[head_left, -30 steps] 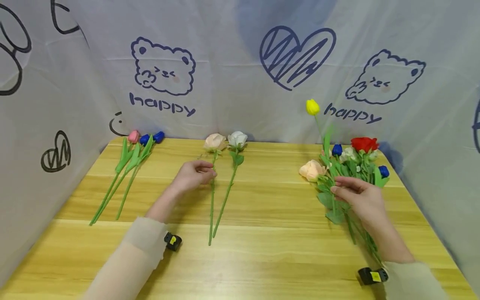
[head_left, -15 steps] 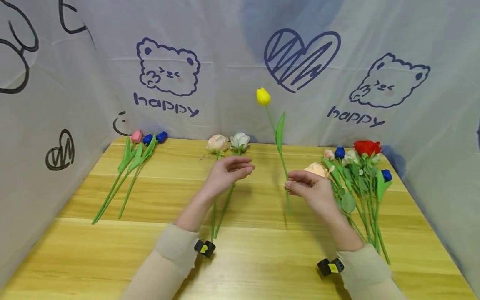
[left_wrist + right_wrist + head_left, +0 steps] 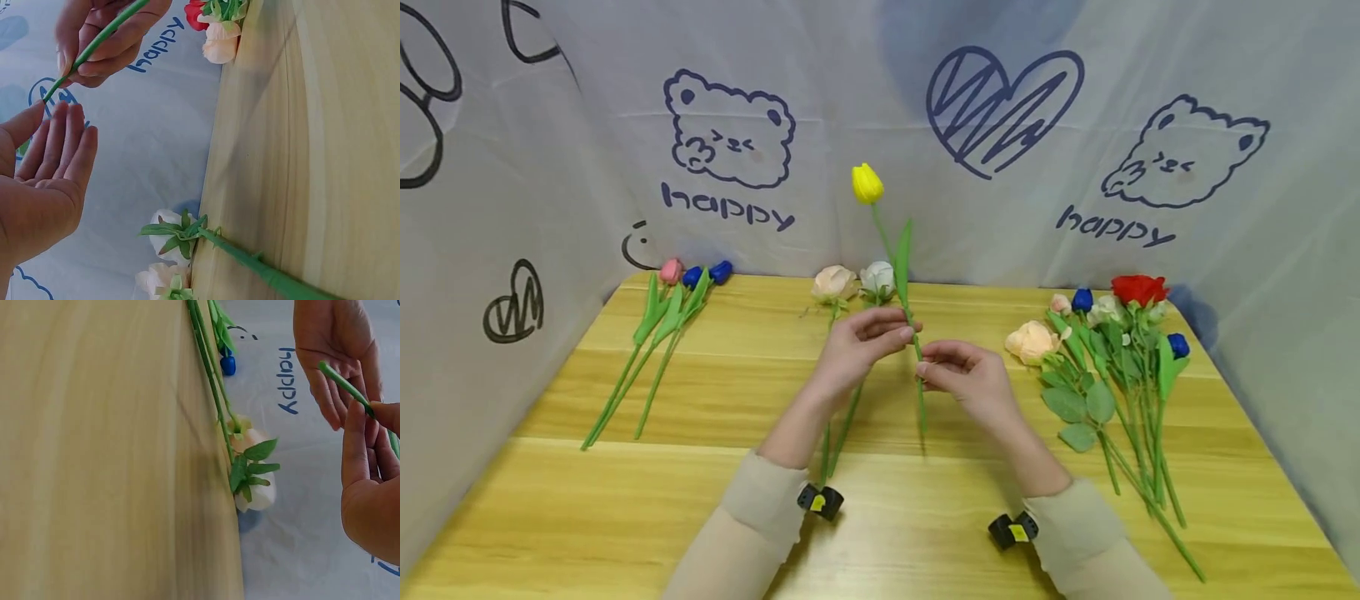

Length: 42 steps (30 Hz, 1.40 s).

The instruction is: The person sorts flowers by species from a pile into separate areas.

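Above the table (image 3: pixel 895 533), the yellow tulip (image 3: pixel 868 183) tilts slightly leftward, its stem (image 3: pixel 922 408) pinched by my right hand (image 3: pixel 972 382), while my left hand (image 3: pixel 859 348) sits beside it with fingers loosely extended, touching or not I can't tell. It should be light, with a stem springy enough to support itself and a bloom that may dent, so I'd grip below the leaf (image 3: pixel 902 265). The backdrop (image 3: pixel 861 133) reads "happy" twice; I can make out no brand.

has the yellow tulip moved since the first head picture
Yes, leftward: its yellow bloom, first below the right half of the scribbled heart, is now left of that heart.
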### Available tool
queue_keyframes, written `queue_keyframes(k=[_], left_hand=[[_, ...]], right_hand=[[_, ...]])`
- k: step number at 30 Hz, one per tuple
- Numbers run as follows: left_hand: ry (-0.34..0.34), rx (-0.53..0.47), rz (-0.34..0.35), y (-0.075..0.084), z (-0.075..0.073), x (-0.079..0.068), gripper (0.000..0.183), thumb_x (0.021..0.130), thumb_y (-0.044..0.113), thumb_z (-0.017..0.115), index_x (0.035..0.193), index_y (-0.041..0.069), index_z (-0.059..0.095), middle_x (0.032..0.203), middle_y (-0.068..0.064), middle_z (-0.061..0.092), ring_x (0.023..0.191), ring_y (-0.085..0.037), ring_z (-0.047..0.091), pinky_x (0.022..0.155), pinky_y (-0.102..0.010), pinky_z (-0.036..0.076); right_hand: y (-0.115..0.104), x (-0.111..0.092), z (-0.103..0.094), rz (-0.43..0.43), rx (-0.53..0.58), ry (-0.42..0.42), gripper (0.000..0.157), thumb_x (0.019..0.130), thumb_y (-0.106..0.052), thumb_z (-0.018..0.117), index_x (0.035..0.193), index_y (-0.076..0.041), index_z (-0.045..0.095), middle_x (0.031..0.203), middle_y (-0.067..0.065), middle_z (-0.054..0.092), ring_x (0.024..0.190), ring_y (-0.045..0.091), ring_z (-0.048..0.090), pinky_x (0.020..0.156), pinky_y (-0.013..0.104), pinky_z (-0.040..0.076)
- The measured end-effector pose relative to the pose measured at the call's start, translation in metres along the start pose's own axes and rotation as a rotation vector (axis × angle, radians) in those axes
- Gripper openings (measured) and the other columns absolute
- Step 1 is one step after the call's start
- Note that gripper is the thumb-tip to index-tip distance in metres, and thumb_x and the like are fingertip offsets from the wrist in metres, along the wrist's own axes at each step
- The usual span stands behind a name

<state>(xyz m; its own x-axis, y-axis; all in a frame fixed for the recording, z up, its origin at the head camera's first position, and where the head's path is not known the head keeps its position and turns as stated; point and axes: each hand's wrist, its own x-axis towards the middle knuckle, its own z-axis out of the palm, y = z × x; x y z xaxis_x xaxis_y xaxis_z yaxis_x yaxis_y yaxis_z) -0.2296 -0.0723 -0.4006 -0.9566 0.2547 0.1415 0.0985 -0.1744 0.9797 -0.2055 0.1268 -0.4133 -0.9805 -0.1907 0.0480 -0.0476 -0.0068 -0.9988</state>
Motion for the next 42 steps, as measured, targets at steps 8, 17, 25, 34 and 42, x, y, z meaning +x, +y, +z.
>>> queue_keyframes(k=[8, 17, 25, 34, 42], left_hand=[[0.037, -0.047, -0.021, 0.003, -0.001, -0.003, 0.028, 0.099, -0.003, 0.068, 0.125, -0.010, 0.064, 0.110, -0.012, 0.074, 0.097, -0.016, 0.072, 0.097, -0.041, 0.061], [0.036, -0.085, -0.029, 0.003, 0.000, -0.004, 0.030, 0.099, -0.005, 0.066, 0.128, -0.009, 0.062, 0.108, -0.008, 0.071, 0.095, -0.017, 0.072, 0.099, -0.052, 0.059], [0.045, -0.088, -0.032, 0.003, 0.001, -0.003, 0.029, 0.099, -0.006, 0.065, 0.128, -0.010, 0.062, 0.106, -0.006, 0.070, 0.095, -0.016, 0.072, 0.098, -0.050, 0.060], [0.046, -0.102, -0.029, 0.005, 0.000, -0.004, 0.028, 0.099, -0.006, 0.065, 0.127, -0.010, 0.062, 0.104, -0.005, 0.070, 0.095, -0.016, 0.071, 0.090, -0.037, 0.064], [0.057, -0.076, -0.050, 0.006, -0.003, -0.004, 0.032, 0.100, -0.002, 0.066, 0.131, -0.009, 0.060, 0.106, -0.004, 0.068, 0.098, -0.015, 0.071, 0.090, -0.035, 0.064]], right_hand=[[0.001, 0.000, 0.008, 0.030, 0.009, 0.009, 0.028, 0.095, -0.002, 0.075, 0.120, 0.009, 0.069, 0.101, 0.006, 0.074, 0.087, 0.014, 0.074, 0.082, 0.037, 0.066], [0.006, 0.000, 0.011, 0.063, 0.064, -0.023, 0.023, 0.097, -0.001, 0.072, 0.116, 0.012, 0.068, 0.095, 0.007, 0.073, 0.080, 0.017, 0.073, 0.078, 0.036, 0.067], [0.007, -0.001, 0.011, 0.067, 0.080, -0.055, 0.023, 0.097, 0.000, 0.071, 0.116, 0.011, 0.066, 0.094, 0.007, 0.072, 0.077, 0.017, 0.073, 0.076, 0.036, 0.067], [0.003, -0.001, 0.006, 0.014, 0.044, -0.094, 0.026, 0.097, 0.000, 0.071, 0.119, 0.013, 0.065, 0.096, 0.009, 0.073, 0.080, 0.017, 0.074, 0.080, 0.041, 0.066], [0.001, -0.008, -0.015, -0.002, 0.034, -0.059, 0.031, 0.099, -0.004, 0.070, 0.125, 0.012, 0.064, 0.105, 0.016, 0.072, 0.085, 0.020, 0.075, 0.084, 0.047, 0.065]])
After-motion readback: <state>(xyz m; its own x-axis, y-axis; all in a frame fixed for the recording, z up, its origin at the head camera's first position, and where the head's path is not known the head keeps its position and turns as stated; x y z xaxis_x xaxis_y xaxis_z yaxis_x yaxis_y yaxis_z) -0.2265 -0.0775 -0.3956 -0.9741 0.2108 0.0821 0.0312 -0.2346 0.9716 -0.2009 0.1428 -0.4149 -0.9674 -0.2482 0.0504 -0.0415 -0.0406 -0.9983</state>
